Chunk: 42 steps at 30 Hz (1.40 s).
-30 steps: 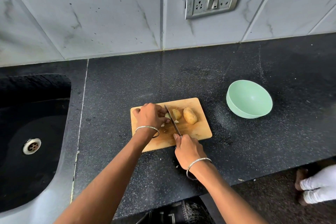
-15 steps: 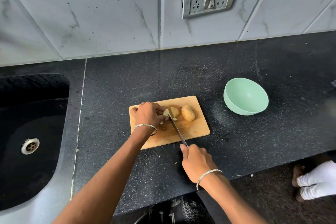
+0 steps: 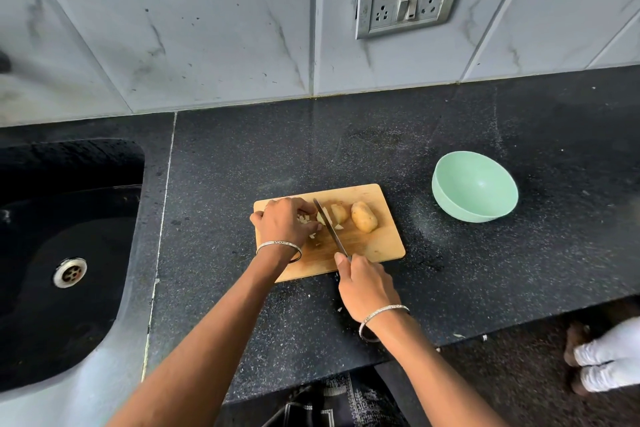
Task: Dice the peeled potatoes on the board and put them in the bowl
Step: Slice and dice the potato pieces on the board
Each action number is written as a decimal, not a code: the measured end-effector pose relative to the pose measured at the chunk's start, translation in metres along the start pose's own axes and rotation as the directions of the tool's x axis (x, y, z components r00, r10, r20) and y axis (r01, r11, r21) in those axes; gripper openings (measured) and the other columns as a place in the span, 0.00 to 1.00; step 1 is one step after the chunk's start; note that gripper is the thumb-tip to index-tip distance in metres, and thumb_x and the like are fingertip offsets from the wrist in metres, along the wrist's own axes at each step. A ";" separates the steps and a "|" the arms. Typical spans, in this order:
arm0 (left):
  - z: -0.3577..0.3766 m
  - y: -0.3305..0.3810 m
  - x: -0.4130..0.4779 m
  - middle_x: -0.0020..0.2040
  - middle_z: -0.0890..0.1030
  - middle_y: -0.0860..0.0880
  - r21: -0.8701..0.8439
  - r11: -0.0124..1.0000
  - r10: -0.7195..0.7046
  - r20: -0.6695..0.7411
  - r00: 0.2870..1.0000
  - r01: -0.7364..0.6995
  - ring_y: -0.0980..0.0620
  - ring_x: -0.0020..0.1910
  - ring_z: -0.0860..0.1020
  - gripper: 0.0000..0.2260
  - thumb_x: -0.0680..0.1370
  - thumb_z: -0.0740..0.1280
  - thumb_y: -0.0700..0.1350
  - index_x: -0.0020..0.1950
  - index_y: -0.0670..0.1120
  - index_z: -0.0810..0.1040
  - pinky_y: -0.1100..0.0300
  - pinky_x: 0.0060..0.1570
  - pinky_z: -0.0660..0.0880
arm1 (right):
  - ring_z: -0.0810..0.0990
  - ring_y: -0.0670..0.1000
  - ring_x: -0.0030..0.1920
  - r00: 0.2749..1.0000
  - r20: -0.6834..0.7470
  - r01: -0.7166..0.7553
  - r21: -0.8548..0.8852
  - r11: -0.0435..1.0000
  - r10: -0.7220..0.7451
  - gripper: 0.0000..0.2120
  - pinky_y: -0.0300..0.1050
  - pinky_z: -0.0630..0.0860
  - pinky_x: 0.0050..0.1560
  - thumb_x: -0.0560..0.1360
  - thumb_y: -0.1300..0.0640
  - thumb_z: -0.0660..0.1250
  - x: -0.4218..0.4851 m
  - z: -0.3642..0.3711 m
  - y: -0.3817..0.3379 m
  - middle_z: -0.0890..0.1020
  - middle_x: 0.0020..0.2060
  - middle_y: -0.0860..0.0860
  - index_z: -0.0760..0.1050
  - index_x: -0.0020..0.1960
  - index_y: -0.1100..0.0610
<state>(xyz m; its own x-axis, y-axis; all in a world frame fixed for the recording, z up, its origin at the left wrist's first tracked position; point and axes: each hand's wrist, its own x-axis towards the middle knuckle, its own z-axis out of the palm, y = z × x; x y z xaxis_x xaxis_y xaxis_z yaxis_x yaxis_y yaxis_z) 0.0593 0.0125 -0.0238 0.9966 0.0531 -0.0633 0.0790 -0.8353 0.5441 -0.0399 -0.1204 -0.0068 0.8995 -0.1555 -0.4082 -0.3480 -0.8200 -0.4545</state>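
Gripping slim steel knife with right hand, pinching pale cut potato piece with left hand at blade's 9 o'clock, whole oval potato at 3

countertop: black speckled | cutting board | green bowl

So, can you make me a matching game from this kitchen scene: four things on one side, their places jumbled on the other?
Things:
1 knife
2 mint-green bowl
3 whole peeled potato
4 diced potato pieces

Places:
A under the curled fingers of the left hand
B on the counter, right of the wooden cutting board
C on the right part of the board
D gripped by the right hand

Pairs: 1-D, 2-B, 3-C, 4-A.
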 end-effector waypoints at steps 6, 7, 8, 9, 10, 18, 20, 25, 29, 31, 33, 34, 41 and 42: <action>0.003 -0.001 0.002 0.47 0.83 0.56 0.045 0.999 0.011 -0.002 1.000 -0.011 0.50 0.54 0.76 0.09 0.67 0.75 0.55 0.46 0.59 0.83 0.50 0.50 0.60 | 0.78 0.62 0.54 1.000 -0.025 -0.011 -0.039 0.999 0.010 0.22 0.50 0.69 0.44 0.83 0.42 0.47 -0.002 0.003 -0.003 0.79 0.52 0.58 0.72 0.51 0.57; 0.003 -0.001 0.002 0.47 0.83 0.56 0.046 0.999 0.013 -0.001 1.000 -0.013 0.50 0.54 0.76 0.08 0.67 0.75 0.55 0.46 0.59 0.82 0.50 0.50 0.60 | 0.78 0.62 0.54 1.000 -0.030 -0.008 -0.044 0.999 0.007 0.22 0.50 0.69 0.44 0.83 0.42 0.47 -0.002 0.003 -0.003 0.79 0.52 0.58 0.72 0.51 0.57; 0.004 -0.001 0.003 0.47 0.83 0.57 0.047 0.999 0.014 0.001 1.000 -0.014 0.50 0.54 0.76 0.08 0.67 0.75 0.55 0.45 0.59 0.82 0.50 0.50 0.60 | 0.78 0.62 0.54 0.999 -0.036 -0.006 -0.048 0.999 0.004 0.22 0.49 0.69 0.44 0.83 0.42 0.48 -0.002 0.003 -0.003 0.79 0.52 0.58 0.72 0.52 0.57; 0.004 -0.002 0.003 0.47 0.83 0.57 0.049 0.999 0.015 0.001 1.000 -0.015 0.50 0.53 0.76 0.08 0.67 0.75 0.55 0.45 0.60 0.82 0.50 0.51 0.60 | 0.78 0.62 0.54 0.999 -0.041 -0.005 -0.050 0.999 0.003 0.22 0.49 0.69 0.43 0.83 0.42 0.48 -0.002 0.003 -0.004 0.80 0.52 0.58 0.72 0.52 0.57; 0.004 -0.002 0.004 0.47 0.83 0.57 0.053 0.998 0.016 0.002 1.000 -0.016 0.51 0.54 0.76 0.08 0.67 0.75 0.55 0.45 0.60 0.82 0.49 0.51 0.60 | 0.78 0.62 0.54 0.999 -0.044 -0.004 -0.050 0.999 0.002 0.22 0.49 0.69 0.43 0.83 0.42 0.48 -0.002 0.003 -0.004 0.80 0.52 0.58 0.72 0.52 0.57; 0.005 -0.003 0.005 0.45 0.83 0.58 0.051 0.998 0.030 -0.007 1.000 -0.030 0.51 0.53 0.76 0.07 0.67 0.75 0.55 0.43 0.59 0.82 0.50 0.51 0.60 | 0.79 0.62 0.52 0.998 -0.066 -0.009 -0.014 1.000 0.009 0.19 0.49 0.69 0.42 0.83 0.43 0.48 -0.004 0.005 -0.005 0.79 0.51 0.57 0.70 0.50 0.55; 0.006 -0.003 0.006 0.45 0.83 0.58 0.053 0.998 0.028 -0.004 1.000 -0.028 0.52 0.53 0.76 0.07 0.67 0.75 0.55 0.43 0.60 0.82 0.49 0.51 0.60 | 0.79 0.61 0.52 0.998 -0.057 -0.018 -0.012 1.000 0.017 0.19 0.49 0.69 0.42 0.83 0.43 0.48 -0.002 0.007 -0.005 0.79 0.51 0.56 0.70 0.51 0.55; 0.009 -0.006 0.008 0.43 0.83 0.60 0.033 0.999 0.026 0.013 1.000 -0.027 0.54 0.52 0.77 0.06 0.67 0.75 0.54 0.41 0.61 0.81 0.47 0.54 0.60 | 0.79 0.61 0.52 0.998 -0.025 -0.051 0.015 0.999 0.052 0.20 0.49 0.70 0.43 0.83 0.42 0.48 0.002 0.010 -0.008 0.79 0.51 0.56 0.72 0.52 0.56; 0.009 -0.005 0.009 0.41 0.83 0.61 0.011 0.999 0.030 0.013 0.999 -0.030 0.55 0.51 0.77 0.05 0.67 0.76 0.53 0.39 0.60 0.81 0.46 0.57 0.60 | 0.78 0.60 0.54 0.995 0.004 -0.099 0.022 0.995 0.099 0.21 0.48 0.70 0.44 0.82 0.42 0.49 0.008 0.008 -0.012 0.79 0.52 0.56 0.73 0.53 0.56; 0.009 -0.004 0.009 0.40 0.83 0.60 0.011 0.999 0.031 0.019 0.999 -0.031 0.55 0.50 0.77 0.05 0.68 0.76 0.52 0.38 0.59 0.81 0.46 0.58 0.60 | 0.78 0.60 0.54 0.994 -0.002 -0.113 -0.005 0.994 0.113 0.20 0.49 0.71 0.45 0.82 0.43 0.49 0.011 0.006 -0.016 0.79 0.53 0.56 0.73 0.53 0.56; 0.010 -0.004 0.010 0.41 0.83 0.60 0.016 0.999 0.027 0.020 0.999 -0.027 0.55 0.50 0.78 0.05 0.67 0.76 0.52 0.38 0.59 0.81 0.46 0.58 0.60 | 0.78 0.60 0.55 0.993 -0.009 -0.121 -0.027 0.992 0.121 0.20 0.49 0.71 0.45 0.83 0.43 0.50 0.012 0.006 -0.018 0.78 0.53 0.56 0.73 0.54 0.56; 0.010 -0.004 0.010 0.41 0.83 0.60 0.021 0.999 0.024 0.018 1.000 -0.024 0.55 0.50 0.78 0.04 0.67 0.76 0.52 0.37 0.59 0.81 0.46 0.58 0.60 | 0.78 0.60 0.56 0.993 -0.009 -0.121 -0.036 0.992 0.121 0.20 0.50 0.71 0.45 0.83 0.43 0.50 0.013 0.007 -0.019 0.78 0.54 0.56 0.73 0.55 0.56; 0.009 -0.004 0.009 0.40 0.83 0.59 0.052 0.998 0.029 0.006 1.000 -0.029 0.54 0.49 0.78 0.04 0.67 0.76 0.53 0.39 0.60 0.82 0.46 0.57 0.60 | 0.79 0.59 0.56 0.995 0.002 -0.102 -0.068 0.992 0.102 0.20 0.47 0.70 0.43 0.83 0.44 0.50 -0.001 0.007 -0.010 0.79 0.55 0.56 0.74 0.56 0.56; 0.009 -0.004 0.008 0.40 0.83 0.59 0.049 0.998 0.027 -0.006 1.000 -0.027 0.54 0.49 0.78 0.04 0.68 0.75 0.53 0.39 0.60 0.82 0.47 0.56 0.61 | 0.79 0.59 0.55 0.995 0.013 -0.096 -0.072 0.993 0.097 0.20 0.48 0.71 0.44 0.83 0.44 0.50 -0.006 0.006 -0.005 0.80 0.55 0.56 0.74 0.56 0.56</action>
<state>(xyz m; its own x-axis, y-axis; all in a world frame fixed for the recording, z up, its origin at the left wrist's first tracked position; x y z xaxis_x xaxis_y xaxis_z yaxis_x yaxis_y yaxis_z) 0.0668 0.0110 -0.0340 0.9985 0.0340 -0.0434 0.0513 -0.8624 0.5037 -0.0455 -0.1121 -0.0066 0.8580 -0.2273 -0.4606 -0.4127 -0.8389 -0.3549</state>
